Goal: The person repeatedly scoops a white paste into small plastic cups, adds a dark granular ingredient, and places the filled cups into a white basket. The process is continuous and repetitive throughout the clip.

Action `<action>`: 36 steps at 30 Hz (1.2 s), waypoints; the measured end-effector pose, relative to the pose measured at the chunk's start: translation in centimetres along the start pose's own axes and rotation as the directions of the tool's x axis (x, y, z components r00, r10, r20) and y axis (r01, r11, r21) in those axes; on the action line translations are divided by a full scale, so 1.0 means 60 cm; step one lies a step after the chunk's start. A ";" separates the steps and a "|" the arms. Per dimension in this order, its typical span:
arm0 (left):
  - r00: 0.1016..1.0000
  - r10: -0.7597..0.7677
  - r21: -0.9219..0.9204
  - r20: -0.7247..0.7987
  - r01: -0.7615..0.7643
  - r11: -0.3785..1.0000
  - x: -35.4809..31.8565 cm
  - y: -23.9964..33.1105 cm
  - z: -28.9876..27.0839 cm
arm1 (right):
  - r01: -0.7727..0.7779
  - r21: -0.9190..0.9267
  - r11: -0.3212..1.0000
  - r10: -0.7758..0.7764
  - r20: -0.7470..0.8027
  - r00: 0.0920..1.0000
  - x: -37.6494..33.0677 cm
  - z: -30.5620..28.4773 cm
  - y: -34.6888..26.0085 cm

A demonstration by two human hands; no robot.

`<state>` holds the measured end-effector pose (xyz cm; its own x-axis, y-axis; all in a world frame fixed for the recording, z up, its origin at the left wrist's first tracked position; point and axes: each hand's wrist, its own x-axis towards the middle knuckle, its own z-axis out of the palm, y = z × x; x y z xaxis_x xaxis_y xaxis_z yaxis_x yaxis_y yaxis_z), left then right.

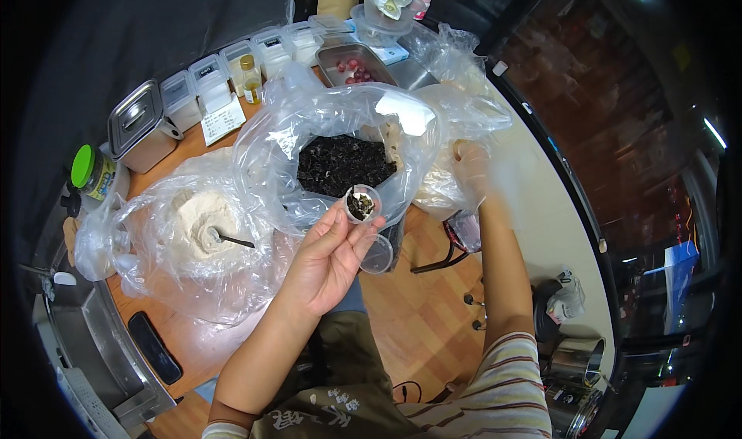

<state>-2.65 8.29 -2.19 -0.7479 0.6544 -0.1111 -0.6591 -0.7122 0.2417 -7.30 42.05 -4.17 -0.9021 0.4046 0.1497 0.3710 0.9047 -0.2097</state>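
Note:
My left hand pinches a small clear plastic cup between thumb and fingers, above the near edge of a large open bag. Dark shrivelled flakes and some white show inside the cup. Its round clear lid hangs just below, by my fingers. The large clear bag is spread wide around a heap of dark, dried-looking flakes. My right hand reaches to a clear bag with pale contents on the right. Motion smears that hand, and its fingers are partly hidden.
At left, an open bag of pale powder holds a dark-handled scoop. A phone lies near the sink. Along the back stand lidded containers, a small bottle and a metal tray with red fruit.

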 end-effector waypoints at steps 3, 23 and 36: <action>1.000 0.017 0.007 -0.021 -0.017 1.000 0.002 0.003 -0.003 | 0.019 0.038 0.999 -0.019 -0.006 1.000 0.006 0.009 0.003; 0.999 -0.016 -0.049 0.047 0.018 0.999 0.002 -0.003 -0.030 | -0.109 0.470 0.876 0.192 -0.132 0.973 0.010 0.019 0.078; 0.998 -0.023 -0.035 0.062 0.026 0.999 -0.001 -0.009 -0.021 | -0.091 0.912 0.399 -0.064 0.127 0.990 -0.158 -0.170 -0.231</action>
<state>-2.37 8.32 -3.55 -0.7259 0.6854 -0.0570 -0.6804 -0.7035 0.2053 -1.66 27.06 7.16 -0.9448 0.3255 0.0389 0.0294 0.2023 -0.9789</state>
